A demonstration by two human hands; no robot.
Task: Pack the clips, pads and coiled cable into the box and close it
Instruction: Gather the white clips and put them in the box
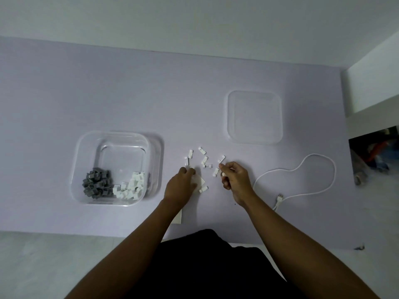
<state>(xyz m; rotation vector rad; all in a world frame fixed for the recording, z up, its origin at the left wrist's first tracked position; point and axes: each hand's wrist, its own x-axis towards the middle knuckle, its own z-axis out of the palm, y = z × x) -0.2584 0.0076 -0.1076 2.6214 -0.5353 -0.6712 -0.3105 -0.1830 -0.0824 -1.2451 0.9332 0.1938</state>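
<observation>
Clear box [123, 152] sits open on the lilac table [108, 83], well left of both hands; inside, at its near side, a heap of grey clips [97, 182] w/ a heap of white clips [133, 185] just right of it, touching; far half of the box floor is bare.

Lid [254, 117] lies flat on the far right of the table, apart from the box and beyond the right hand.

Loose white clips [204, 160] lie scattered on the table btwn and just beyond the two hands.

Left hand [180, 186] is palm-down over a white pad [200, 181], fingers bent, tips down by the nearest loose clips; can't tell whether it pinches anything. One more clip lies just beside the pad's near corner. A second pale pad [178, 216] pokes out from under the left forearm, near the table edge.

Right hand [235, 180] has its fingers curled, thumb and fingertips pinching a held clip [223, 174]; other loose clips touch or lie just beside its fingertips.

Hands are apart, side by side, w/ a small gap of table btwn them.

White cable [311, 167] lies uncoiled in a loose loop right of the right hand, not touching it; its USB plug [280, 198] rests near the right forearm.
</observation>
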